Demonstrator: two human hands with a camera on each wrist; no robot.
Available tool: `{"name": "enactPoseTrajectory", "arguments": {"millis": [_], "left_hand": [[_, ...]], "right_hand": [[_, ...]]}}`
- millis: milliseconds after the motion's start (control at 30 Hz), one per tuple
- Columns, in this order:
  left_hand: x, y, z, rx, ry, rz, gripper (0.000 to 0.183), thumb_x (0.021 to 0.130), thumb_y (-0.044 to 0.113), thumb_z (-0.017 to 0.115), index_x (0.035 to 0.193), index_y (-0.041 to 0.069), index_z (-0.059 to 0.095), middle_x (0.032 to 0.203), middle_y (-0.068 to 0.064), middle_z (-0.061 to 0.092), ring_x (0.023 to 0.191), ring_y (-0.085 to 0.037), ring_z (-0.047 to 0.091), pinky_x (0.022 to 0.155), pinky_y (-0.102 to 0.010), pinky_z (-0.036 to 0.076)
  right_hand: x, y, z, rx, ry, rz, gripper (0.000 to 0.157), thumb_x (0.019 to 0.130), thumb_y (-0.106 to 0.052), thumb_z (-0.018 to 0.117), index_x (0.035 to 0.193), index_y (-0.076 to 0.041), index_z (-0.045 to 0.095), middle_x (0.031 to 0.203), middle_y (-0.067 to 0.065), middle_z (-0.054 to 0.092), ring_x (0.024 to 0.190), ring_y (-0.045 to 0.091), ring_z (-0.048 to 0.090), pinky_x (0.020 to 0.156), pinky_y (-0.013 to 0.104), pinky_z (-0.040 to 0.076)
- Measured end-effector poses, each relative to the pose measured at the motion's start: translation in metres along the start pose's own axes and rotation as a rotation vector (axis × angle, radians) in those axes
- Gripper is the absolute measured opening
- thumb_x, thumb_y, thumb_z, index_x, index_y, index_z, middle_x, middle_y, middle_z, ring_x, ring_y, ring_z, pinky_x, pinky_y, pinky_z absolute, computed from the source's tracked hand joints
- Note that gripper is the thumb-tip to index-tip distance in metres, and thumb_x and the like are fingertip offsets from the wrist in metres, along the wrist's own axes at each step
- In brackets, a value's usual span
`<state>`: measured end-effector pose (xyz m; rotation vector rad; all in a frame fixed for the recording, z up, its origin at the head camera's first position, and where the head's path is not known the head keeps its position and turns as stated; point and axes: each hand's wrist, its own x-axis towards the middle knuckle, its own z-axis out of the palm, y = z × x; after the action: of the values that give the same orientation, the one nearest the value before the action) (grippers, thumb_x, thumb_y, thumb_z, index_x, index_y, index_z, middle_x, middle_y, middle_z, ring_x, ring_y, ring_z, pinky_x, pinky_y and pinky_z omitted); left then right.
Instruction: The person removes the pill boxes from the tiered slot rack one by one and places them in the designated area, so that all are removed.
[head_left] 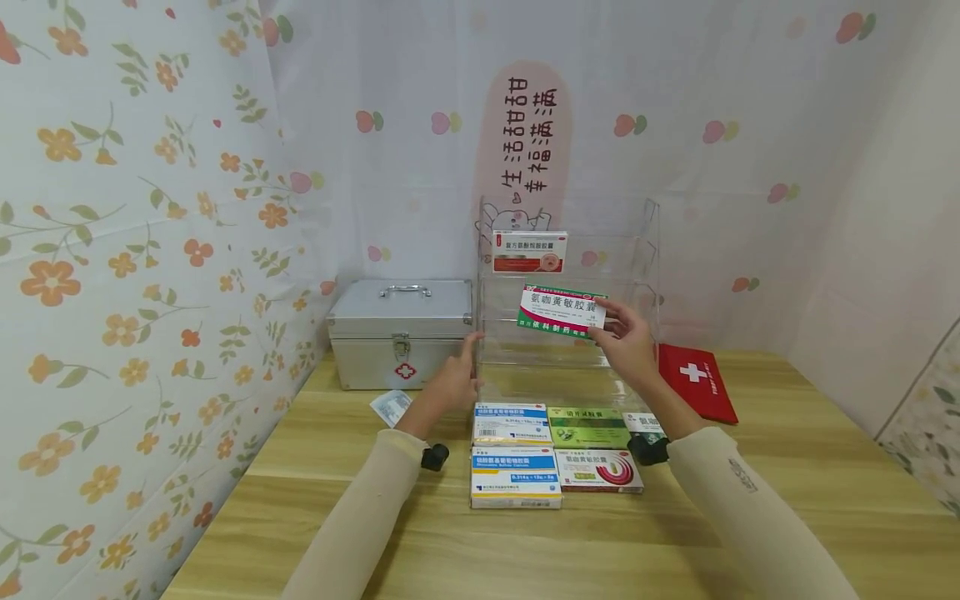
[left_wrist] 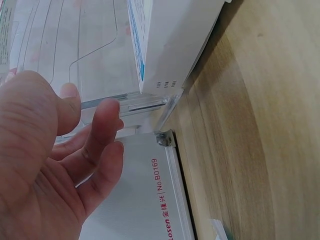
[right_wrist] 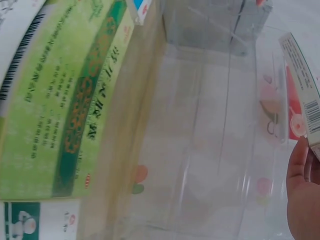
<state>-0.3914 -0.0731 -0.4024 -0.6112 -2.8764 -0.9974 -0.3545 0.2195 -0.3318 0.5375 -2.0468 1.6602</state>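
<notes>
My right hand pinches a white, green and magenta medicine box by its right end, tilted in front of the clear stepped rack. The right wrist view catches the hand at its right edge, with the box's barcoded end above the fingers. At the rack's left side is my left hand, its index finger extended upward. In the left wrist view that hand has loosely bent fingers right at the rack's side edge. A red-and-white medicine box stands on the rack's upper tier.
Several medicine boxes lie before the rack, including a blue-and-white one and a green one. Behind my left hand stands a silver first-aid case, with a small packet near it. A red first-aid pouch lies to the right.
</notes>
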Motion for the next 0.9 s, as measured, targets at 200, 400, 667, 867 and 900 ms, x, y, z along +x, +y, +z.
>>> {"name": "enactPoseTrajectory", "arguments": {"millis": [200, 400, 667, 867, 900], "left_hand": [[-0.001, -0.001, 0.001, -0.006, 0.003, 0.008, 0.089, 0.094, 0.002, 0.065, 0.155, 0.026, 0.004, 0.072, -0.01, 0.059, 0.053, -0.02, 0.056, 0.047, -0.026, 0.045], [0.0, 0.0, 0.001, -0.008, 0.001, -0.002, 0.088, 0.094, 0.002, 0.064, 0.154, 0.027, 0.005, 0.074, -0.009, 0.058, 0.054, -0.02, 0.057, 0.049, -0.028, 0.046], [0.0, 0.001, 0.001, 0.001, -0.004, -0.004, 0.088, 0.095, 0.001, 0.064, 0.154, 0.027, 0.005, 0.074, -0.01, 0.058, 0.053, -0.019, 0.055, 0.047, -0.027, 0.044], [0.0, 0.001, 0.001, 0.005, 0.008, 0.002, 0.087, 0.095, 0.001, 0.064, 0.153, 0.027, 0.005, 0.074, -0.01, 0.058, 0.052, -0.02, 0.056, 0.047, -0.026, 0.044], [0.0, 0.001, 0.002, 0.001, 0.01, 0.002, 0.088, 0.094, 0.001, 0.064, 0.153, 0.027, 0.005, 0.074, -0.01, 0.058, 0.053, -0.02, 0.056, 0.047, -0.027, 0.044]], "right_hand": [[-0.012, 0.005, -0.003, -0.01, -0.012, 0.003, 0.045, 0.092, 0.008, 0.061, 0.136, 0.011, 0.05, 0.125, 0.032, 0.052, 0.094, 0.017, 0.063, 0.072, 0.016, 0.054], [-0.019, 0.008, -0.007, -0.042, -0.041, -0.013, 0.044, 0.093, 0.008, 0.059, 0.135, 0.013, 0.049, 0.128, 0.034, 0.05, 0.097, 0.016, 0.063, 0.077, 0.016, 0.053], [-0.026, 0.038, -0.019, -0.089, -0.092, 0.027, 0.047, 0.094, 0.0, 0.064, 0.139, 0.004, 0.05, 0.13, 0.026, 0.052, 0.099, 0.012, 0.062, 0.076, 0.018, 0.054], [-0.038, 0.04, -0.024, -0.141, -0.117, 0.077, 0.046, 0.095, -0.007, 0.066, 0.139, -0.001, 0.053, 0.127, 0.024, 0.056, 0.104, 0.028, 0.065, 0.077, 0.021, 0.055], [-0.041, 0.041, -0.025, -0.15, -0.124, 0.085, 0.046, 0.095, -0.008, 0.066, 0.139, -0.001, 0.053, 0.127, 0.024, 0.056, 0.106, 0.032, 0.064, 0.077, 0.021, 0.055]]}}
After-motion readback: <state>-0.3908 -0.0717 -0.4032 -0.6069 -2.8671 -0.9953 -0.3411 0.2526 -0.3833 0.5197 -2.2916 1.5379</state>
